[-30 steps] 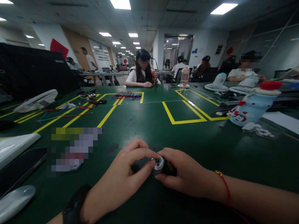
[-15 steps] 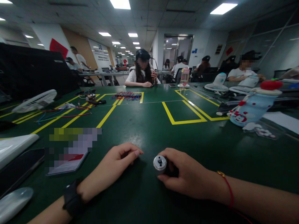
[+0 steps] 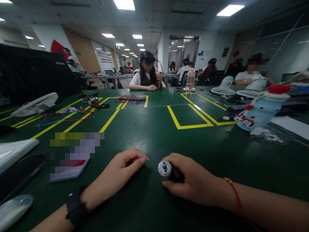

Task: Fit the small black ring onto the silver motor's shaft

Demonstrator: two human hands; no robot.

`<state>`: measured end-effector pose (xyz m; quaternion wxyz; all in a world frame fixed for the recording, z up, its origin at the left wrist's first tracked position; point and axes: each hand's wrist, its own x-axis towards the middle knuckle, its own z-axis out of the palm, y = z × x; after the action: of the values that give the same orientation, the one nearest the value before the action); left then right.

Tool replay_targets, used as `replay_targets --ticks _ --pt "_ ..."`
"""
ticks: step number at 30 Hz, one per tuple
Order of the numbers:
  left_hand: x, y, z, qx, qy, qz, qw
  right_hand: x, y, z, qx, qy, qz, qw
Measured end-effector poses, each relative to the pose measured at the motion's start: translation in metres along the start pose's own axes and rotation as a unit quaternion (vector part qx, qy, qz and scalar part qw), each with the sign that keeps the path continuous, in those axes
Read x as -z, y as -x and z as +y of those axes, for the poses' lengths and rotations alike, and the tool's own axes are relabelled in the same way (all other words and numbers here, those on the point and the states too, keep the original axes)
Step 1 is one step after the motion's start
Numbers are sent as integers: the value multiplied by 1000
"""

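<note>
A: where's the metal cylinder (image 3: pixel 164 170)?

B: gripped in the right hand (image 3: pixel 193 182); index finger along its far side, thumb along the near side; silver end pokes out left past both fingertips, face tilted up; small dark shaft and holes on that face uncovered; darker part sits back between the fingers, mostly hidden.

A: touching the green table (image 3: pixel 145 132)?

B: can't tell; underside hidden.

A: left hand (image 3: pixel 122 169)?

B: just left of the cylinder, clear gap between; fingers loosely curled, thumb tip near index tip; inner side hidden, can't tell if anything's in there; black wristband (image 3: pixel 76 206) on that wrist.

A: surroundings?

B: mouse (image 3: pixel 15 211) lower left; blue bottle (image 3: pixel 262 111) far right, well apart from the cylinder.
</note>
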<state>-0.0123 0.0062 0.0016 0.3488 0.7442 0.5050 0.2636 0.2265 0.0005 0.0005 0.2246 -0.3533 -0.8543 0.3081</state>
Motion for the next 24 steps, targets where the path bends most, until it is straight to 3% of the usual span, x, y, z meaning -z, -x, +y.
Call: replay_targets --ticks 6,10,13,24 --pt "-3 1 3 -50 -37 -13 998 1 0 1 2 1 -3 1000" --pt "-4 2 4 -34 -52 -21 998 0 0 2 11 -9 8 1000" --pt "-7 4 9 -27 -36 -8 999 -2 1 3 7 -19 15 1000" --pt "-22 3 37 -113 -14 37 993 -5 -1 9 10 -8 5 1000"
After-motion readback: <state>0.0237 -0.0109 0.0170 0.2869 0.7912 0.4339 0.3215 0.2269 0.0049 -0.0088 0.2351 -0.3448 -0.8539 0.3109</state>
